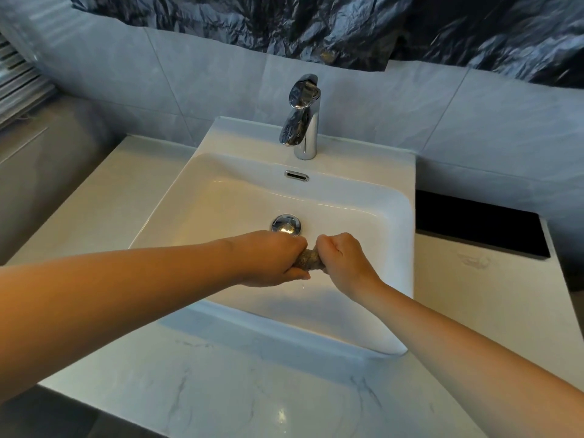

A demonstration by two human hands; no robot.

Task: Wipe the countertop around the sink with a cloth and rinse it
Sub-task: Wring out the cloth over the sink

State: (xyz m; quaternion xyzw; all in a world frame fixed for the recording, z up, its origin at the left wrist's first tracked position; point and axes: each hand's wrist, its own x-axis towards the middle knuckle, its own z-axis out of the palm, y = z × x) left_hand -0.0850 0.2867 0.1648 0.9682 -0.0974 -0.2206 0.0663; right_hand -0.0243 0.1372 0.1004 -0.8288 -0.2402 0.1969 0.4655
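Observation:
Over the white sink basin [373,216], both my hands grip a small grey-brown cloth [310,258], twisted into a tight roll between them. My left hand [272,257] holds its left end and my right hand [342,260] holds its right end, so only a short middle piece shows. A few drops hang below the cloth. The chrome drain plug [286,223] sits just behind my hands. A chrome faucet [302,121] stands at the back of the basin, with no water running from it. The white marble countertop [221,384] surrounds the sink.
A grey tiled wall [189,77] rises behind the sink, with crumpled dark plastic sheeting [347,23] above it. A lower white surface [480,289] with a black panel [474,222] lies to the right. The counter's left edge drops off beside a grey wall.

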